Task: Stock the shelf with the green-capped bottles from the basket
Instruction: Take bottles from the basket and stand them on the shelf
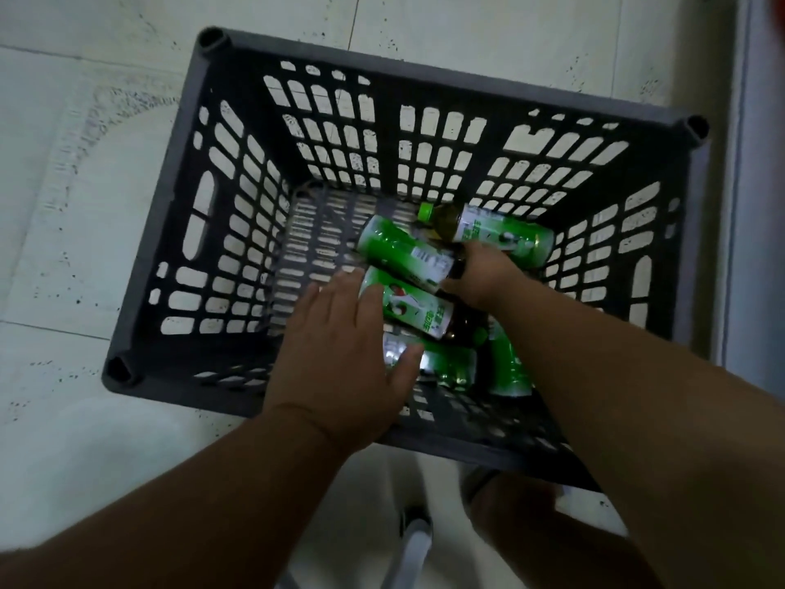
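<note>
Inside grey basket [238, 172], green-labelled bottles [403, 257], lying jumbled

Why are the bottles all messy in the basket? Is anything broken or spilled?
Nothing looks broken or spilled. The bottles just lie on their sides, crisscrossed in the grey basket, not standing. The right hand grips one.

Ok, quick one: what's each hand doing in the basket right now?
Left hand: open, fingers straight, resting on the bottles.
Right hand: curled round the neck end of one bottle, gripping it.
</note>
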{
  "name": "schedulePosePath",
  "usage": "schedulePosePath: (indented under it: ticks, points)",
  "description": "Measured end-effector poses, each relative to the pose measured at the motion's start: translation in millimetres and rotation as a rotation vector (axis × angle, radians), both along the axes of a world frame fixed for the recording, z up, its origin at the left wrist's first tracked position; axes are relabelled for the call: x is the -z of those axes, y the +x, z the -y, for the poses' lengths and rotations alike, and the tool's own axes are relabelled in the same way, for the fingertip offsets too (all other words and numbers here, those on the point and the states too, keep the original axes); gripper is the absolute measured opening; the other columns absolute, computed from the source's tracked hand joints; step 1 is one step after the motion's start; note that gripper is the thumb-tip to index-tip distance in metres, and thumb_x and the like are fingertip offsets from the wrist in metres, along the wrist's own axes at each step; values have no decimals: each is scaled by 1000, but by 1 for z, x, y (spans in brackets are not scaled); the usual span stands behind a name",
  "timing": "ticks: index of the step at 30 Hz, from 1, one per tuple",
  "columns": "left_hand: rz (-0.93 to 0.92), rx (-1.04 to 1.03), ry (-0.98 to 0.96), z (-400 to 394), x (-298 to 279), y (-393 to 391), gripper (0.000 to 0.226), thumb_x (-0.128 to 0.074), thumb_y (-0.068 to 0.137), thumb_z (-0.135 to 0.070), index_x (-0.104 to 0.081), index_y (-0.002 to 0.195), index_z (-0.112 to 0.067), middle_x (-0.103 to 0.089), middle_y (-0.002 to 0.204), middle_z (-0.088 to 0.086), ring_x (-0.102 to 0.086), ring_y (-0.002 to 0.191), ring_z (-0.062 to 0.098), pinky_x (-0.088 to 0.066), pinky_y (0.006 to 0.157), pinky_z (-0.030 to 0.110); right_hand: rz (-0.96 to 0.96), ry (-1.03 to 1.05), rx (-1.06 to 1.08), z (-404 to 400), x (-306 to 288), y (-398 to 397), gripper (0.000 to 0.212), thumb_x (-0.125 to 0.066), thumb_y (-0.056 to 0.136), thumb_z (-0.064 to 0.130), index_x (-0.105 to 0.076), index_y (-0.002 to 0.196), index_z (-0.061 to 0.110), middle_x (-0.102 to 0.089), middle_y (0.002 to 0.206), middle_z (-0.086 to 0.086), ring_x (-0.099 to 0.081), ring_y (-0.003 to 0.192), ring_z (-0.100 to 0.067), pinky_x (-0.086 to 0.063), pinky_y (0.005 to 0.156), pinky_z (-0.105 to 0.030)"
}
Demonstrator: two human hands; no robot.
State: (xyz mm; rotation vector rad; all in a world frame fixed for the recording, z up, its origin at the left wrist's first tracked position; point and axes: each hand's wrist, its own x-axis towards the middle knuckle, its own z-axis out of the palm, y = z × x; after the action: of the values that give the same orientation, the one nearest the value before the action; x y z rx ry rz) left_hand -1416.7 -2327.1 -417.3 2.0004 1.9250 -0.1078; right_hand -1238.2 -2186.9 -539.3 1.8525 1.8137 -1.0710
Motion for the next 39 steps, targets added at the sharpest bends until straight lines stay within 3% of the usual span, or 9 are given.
schedulePosePath:
  ticks: [6,8,10,13,18,22,25,31,39]
  points:
    - [16,-5,23,-1,3,-1,71,-44,86,-57,-56,131,-3,-55,137,21,-48,130,38,-36,112,54,14,-85,-103,1,10,-1,62,-67,88,45,-44,140,20,-55,139,-11,-51,126,-33,-37,109,-48]
    - [22,-4,20,-1,2,-1,69,-44,86,-57,-56,130,-5,-56,136,20,-49,130,37,-37,111,53,-23,-88,-97,1,6,-4,48,-73,85,42,-53,123,19,-59,128,-11,-56,114,-30,-46,100,-44]
    - [35,-6,19,0,1,-1,68,-44,86,-57,-56,129,-6,-55,137,20,-49,130,36,-37,111,52,-57,-70,-55,3,-3,-7,52,-80,78,42,-51,113,17,-60,118,-9,-58,102,-26,-51,86,-38]
    - [29,-12,-14,0,0,-1,69,-41,88,-59,-53,132,-8,-52,141,18,-46,133,34,-37,112,50,-108,6,-26,2,-28,-11,68,-85,71,41,-48,123,16,-60,111,-4,-60,101,-24,-54,84,-37]
    - [33,-13,-10,-1,0,-1,70,-40,88,-60,-54,133,-8,-53,141,17,-47,132,33,-38,111,50,-131,295,-52,1,-66,-24,71,-85,68,47,-49,123,19,-63,113,-4,-60,100,-26,-55,82,-39]
    - [34,-9,10,0,2,-1,70,-40,88,-58,-55,132,-7,-54,139,18,-48,131,34,-38,110,49,-367,381,280,15,-55,-40,73,-88,63,48,-50,121,26,-60,116,-1,-58,103,-21,-53,86,-37]
    - [50,-17,26,0,3,-1,70,-40,87,-58,-55,132,-6,-55,139,18,-49,131,34,-38,110,48,-517,357,469,23,-38,-52,71,-82,57,59,-54,117,34,-58,116,4,-58,109,-20,-53,92,-44]
    - [60,-24,41,0,4,-1,71,-39,88,-58,-52,135,-7,-54,140,17,-47,134,32,-38,112,47,-609,233,291,18,-33,-67,58,-86,73,33,-50,118,31,-61,111,8,-60,103,-13,-53,91,-34]
    - [70,-22,29,-2,-7,0,70,-42,92,-61,-42,142,-12,-44,149,13,-39,138,29,-31,115,45,-503,434,283,16,-109,-42,49,-80,77,42,-44,106,26,-57,96,9,-57,90,-13,-44,76,-26]
